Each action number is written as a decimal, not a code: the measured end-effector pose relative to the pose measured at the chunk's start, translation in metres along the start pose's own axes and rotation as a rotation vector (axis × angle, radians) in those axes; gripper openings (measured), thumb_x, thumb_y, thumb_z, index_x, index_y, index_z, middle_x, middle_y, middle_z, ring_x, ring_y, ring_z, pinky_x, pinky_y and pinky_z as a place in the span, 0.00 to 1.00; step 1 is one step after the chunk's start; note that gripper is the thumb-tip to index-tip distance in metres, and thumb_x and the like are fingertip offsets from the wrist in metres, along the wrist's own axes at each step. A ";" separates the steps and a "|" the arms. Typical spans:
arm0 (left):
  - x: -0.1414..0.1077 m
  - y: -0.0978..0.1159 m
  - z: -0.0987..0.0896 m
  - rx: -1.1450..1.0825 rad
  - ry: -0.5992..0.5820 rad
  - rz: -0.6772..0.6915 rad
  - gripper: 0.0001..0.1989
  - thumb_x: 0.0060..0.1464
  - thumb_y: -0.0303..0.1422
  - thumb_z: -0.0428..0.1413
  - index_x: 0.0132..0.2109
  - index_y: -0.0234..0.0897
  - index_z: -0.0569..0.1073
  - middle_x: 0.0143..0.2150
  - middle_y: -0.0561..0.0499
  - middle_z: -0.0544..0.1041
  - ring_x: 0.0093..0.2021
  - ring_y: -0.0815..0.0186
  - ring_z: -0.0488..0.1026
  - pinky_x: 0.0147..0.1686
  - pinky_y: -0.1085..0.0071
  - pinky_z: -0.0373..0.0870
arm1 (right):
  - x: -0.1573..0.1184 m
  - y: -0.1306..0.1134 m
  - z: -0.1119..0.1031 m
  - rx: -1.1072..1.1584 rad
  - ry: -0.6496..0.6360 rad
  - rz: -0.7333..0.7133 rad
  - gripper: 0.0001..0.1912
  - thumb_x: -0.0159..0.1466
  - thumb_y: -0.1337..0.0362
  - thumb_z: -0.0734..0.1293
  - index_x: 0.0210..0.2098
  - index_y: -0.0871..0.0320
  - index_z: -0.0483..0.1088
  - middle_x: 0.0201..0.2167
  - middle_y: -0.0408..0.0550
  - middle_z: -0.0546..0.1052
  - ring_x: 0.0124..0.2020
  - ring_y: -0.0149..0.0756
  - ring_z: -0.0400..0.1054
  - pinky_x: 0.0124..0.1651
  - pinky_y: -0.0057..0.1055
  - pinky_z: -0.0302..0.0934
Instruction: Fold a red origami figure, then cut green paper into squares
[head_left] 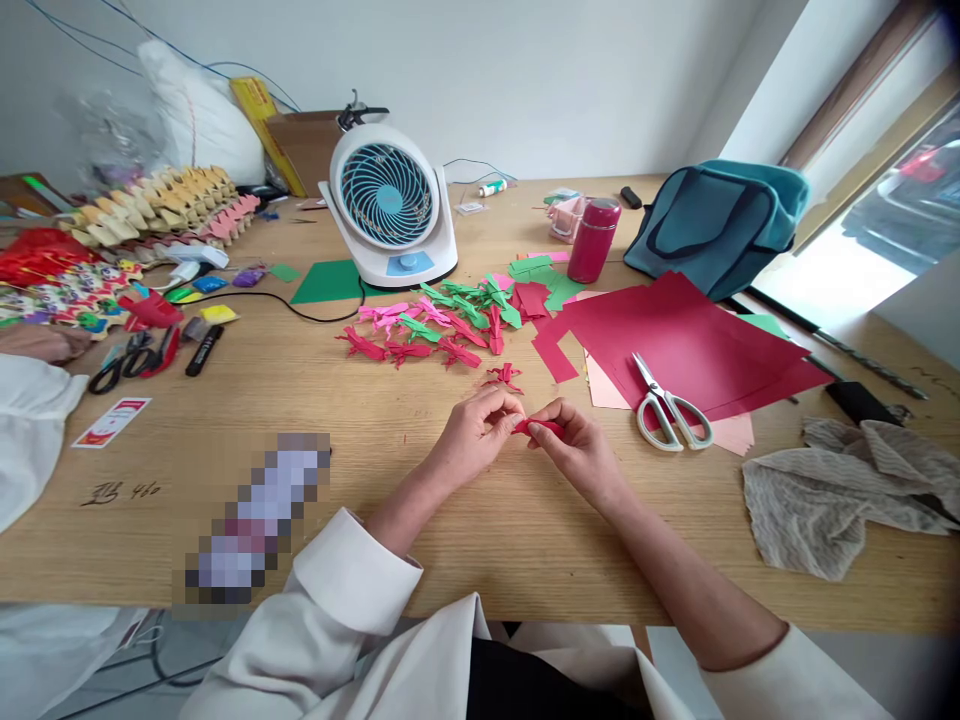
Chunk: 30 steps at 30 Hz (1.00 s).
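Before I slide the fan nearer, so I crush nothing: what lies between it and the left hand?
In the head view, a loose cluster of folded green, pink and red paper pieces lies between the fan and the left hand.

The tabletop (300, 400) is smooth, wood-grained; the red sheets (637, 325) and small folded red piece (553, 428), matt paper. The scissors (661, 394) — shiny metal blades, smooth plastic handles. The fan (390, 200) is smooth plastic, the flask (593, 242) glossy; the bag (697, 225) matt fabric — the grey rag (810, 500) crinkled, rough-looking cloth.
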<state>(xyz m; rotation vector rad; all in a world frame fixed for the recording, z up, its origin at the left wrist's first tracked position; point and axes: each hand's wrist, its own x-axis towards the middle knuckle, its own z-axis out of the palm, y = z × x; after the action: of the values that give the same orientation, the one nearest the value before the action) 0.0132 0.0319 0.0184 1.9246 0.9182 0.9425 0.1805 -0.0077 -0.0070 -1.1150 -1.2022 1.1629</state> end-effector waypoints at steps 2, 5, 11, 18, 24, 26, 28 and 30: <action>0.000 -0.001 0.000 -0.045 -0.001 -0.039 0.06 0.61 0.32 0.52 0.36 0.36 0.71 0.33 0.51 0.73 0.33 0.69 0.70 0.35 0.75 0.68 | 0.000 0.000 0.000 0.011 0.011 0.013 0.17 0.57 0.49 0.73 0.30 0.57 0.69 0.25 0.43 0.74 0.26 0.31 0.69 0.32 0.30 0.65; 0.000 -0.002 0.001 -0.114 0.032 -0.064 0.07 0.61 0.34 0.52 0.37 0.35 0.71 0.33 0.52 0.73 0.32 0.70 0.70 0.34 0.75 0.68 | 0.001 -0.001 -0.001 0.054 0.035 0.042 0.18 0.56 0.49 0.73 0.30 0.57 0.69 0.25 0.42 0.74 0.27 0.31 0.70 0.33 0.30 0.65; 0.000 -0.002 0.004 -0.039 0.071 -0.006 0.06 0.58 0.32 0.55 0.33 0.36 0.70 0.32 0.52 0.72 0.33 0.69 0.70 0.34 0.75 0.67 | -0.001 0.000 0.002 0.116 0.000 0.088 0.17 0.56 0.50 0.74 0.30 0.57 0.69 0.25 0.43 0.75 0.28 0.32 0.71 0.37 0.32 0.66; 0.001 0.001 0.001 0.085 0.050 0.141 0.05 0.57 0.25 0.54 0.32 0.36 0.70 0.33 0.51 0.72 0.36 0.68 0.69 0.36 0.74 0.66 | 0.000 0.006 0.004 0.127 -0.017 0.057 0.16 0.56 0.52 0.74 0.30 0.57 0.69 0.25 0.42 0.75 0.28 0.31 0.71 0.35 0.30 0.65; 0.001 -0.006 0.005 0.013 0.095 0.002 0.06 0.56 0.29 0.57 0.30 0.35 0.71 0.32 0.50 0.73 0.34 0.68 0.70 0.35 0.72 0.68 | 0.001 0.009 0.005 0.111 -0.005 0.051 0.17 0.55 0.50 0.75 0.30 0.56 0.70 0.25 0.42 0.75 0.28 0.32 0.71 0.34 0.30 0.65; 0.002 -0.008 0.006 -0.109 0.109 -0.063 0.06 0.55 0.32 0.58 0.31 0.35 0.72 0.33 0.50 0.75 0.34 0.67 0.72 0.35 0.72 0.70 | 0.000 0.009 0.004 0.116 0.007 0.057 0.17 0.55 0.50 0.75 0.29 0.56 0.69 0.25 0.43 0.76 0.28 0.32 0.71 0.35 0.30 0.66; 0.003 -0.010 0.006 -0.200 0.111 -0.095 0.07 0.54 0.33 0.58 0.31 0.34 0.72 0.34 0.49 0.75 0.34 0.67 0.73 0.35 0.71 0.71 | 0.000 0.007 0.004 0.126 0.018 0.069 0.18 0.55 0.50 0.75 0.29 0.56 0.69 0.25 0.43 0.76 0.28 0.32 0.72 0.35 0.30 0.66; 0.004 -0.011 0.005 -0.189 0.121 -0.104 0.07 0.53 0.33 0.59 0.30 0.34 0.72 0.32 0.50 0.75 0.32 0.68 0.72 0.34 0.72 0.70 | 0.000 0.006 0.004 0.136 0.015 0.085 0.18 0.54 0.49 0.75 0.29 0.56 0.69 0.25 0.43 0.76 0.28 0.33 0.72 0.36 0.31 0.66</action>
<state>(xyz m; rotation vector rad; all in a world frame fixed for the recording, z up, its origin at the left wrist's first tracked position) 0.0163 0.0381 0.0077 1.6609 0.9531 1.0539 0.1764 -0.0069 -0.0130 -1.0782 -1.0563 1.2797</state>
